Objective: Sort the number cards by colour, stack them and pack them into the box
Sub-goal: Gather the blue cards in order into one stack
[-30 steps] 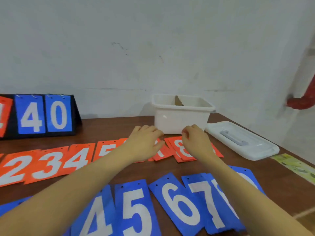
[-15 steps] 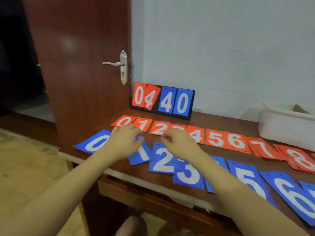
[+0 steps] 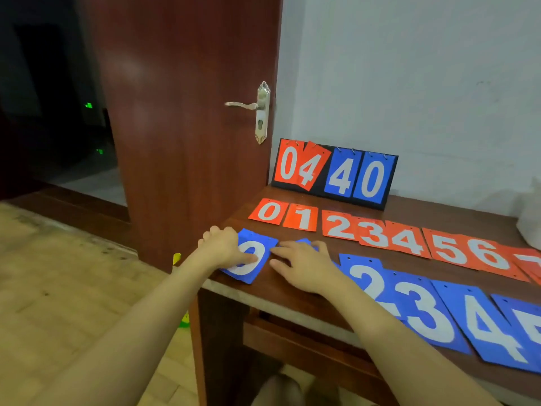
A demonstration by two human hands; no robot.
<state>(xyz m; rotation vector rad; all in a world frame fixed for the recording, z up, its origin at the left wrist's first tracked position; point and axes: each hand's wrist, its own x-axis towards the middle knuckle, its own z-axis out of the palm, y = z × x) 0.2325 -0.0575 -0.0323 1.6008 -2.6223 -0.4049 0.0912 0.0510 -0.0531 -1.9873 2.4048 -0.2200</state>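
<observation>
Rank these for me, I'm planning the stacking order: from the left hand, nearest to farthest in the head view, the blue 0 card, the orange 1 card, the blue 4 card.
1. Blue 0 card, under the left hand, table's left end.
2. Orange 1 card, back row.
3. Blue 4 card, front row, far right.

Your right hand (image 3: 304, 268) covers nearly all of the blue card (image 3: 306, 243) beneath it, so its number cannot be read; the orange 7 card (image 3: 530, 263), the blue 5 card (image 3: 524, 323) and the white box (image 3: 531, 218) are cut off at the right edge.
</observation>
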